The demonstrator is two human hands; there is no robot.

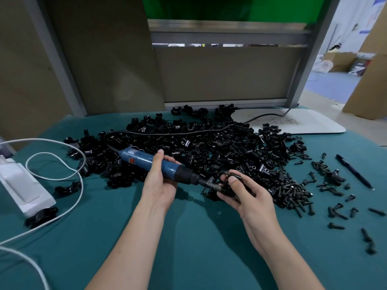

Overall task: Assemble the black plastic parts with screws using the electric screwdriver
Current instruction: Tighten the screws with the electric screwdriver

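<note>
Gripping the electric screwdriver [152,162] round its smooth blue barrel with the left hand [160,185], fingers curled underneath, thumb on top. Held nearly level just above the teal cloth surface [188,237], long axis running upper left to lower right, black collar and slim metal bit pointing right into a small black plastic part [227,190]. Pinching that glossy part with the right hand [249,197], thumb pressed on top. Behind, a heaped pile of black plastic parts [209,143]; rightward, scattered dark screws [293,191].

Even, fairly bright overhead light; soft shadows under the forearms on the counter [188,237]; edges bow and blur.
</note>
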